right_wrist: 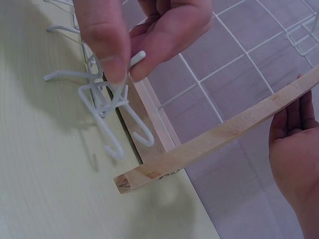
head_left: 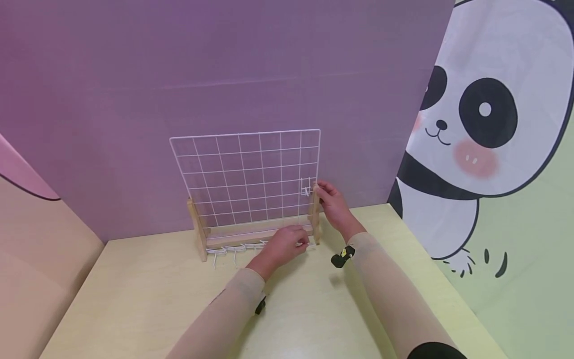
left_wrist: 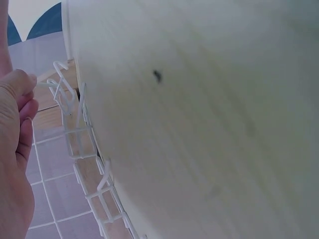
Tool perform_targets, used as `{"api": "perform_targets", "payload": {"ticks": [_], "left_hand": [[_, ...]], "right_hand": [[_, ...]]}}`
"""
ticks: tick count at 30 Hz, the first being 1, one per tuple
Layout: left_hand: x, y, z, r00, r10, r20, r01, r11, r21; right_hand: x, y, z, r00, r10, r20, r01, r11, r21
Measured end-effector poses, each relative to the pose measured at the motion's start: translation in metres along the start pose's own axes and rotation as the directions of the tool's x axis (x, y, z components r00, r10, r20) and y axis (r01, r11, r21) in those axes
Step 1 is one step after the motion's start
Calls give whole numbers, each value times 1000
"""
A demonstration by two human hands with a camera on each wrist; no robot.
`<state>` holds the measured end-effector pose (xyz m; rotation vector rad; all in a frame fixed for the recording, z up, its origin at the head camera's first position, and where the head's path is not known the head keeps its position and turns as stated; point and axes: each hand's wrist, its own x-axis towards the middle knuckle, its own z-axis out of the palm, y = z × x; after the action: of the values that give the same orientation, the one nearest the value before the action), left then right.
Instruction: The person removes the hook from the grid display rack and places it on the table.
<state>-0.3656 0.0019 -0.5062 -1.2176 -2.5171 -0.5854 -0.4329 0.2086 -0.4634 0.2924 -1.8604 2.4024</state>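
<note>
Pinching a white wire hook (right_wrist: 107,107) off the tabletop (head_left: 148,299) while steadying the grid stand.

Left hand (head_left: 284,247) pinches the hook between thumb and fingers, lifted just above the tabletop at the front of the stand's base, near its right end; more white hooks (head_left: 230,249) lie in a row along the base. Right hand (head_left: 332,204) has its fingers curled round the stand's right wooden upright (head_left: 316,214), which bears the white wire grid (head_left: 246,174). One hook (head_left: 306,188) hangs on the grid near that hand.
</note>
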Motion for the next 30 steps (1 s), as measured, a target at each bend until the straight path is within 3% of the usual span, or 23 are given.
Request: {"api": "perform_targets", "payload": {"ticks": [15,30], "left_hand": [[1,-4,4,999,-36,41,36,999,8],[3,-4,7,986,-88,139,101,990,-94]], "right_hand": [[1,1,-1,1000,10,-9,-9,1000,13],[2,3,-2,1000,5,-6,-5,1000,0]]}}
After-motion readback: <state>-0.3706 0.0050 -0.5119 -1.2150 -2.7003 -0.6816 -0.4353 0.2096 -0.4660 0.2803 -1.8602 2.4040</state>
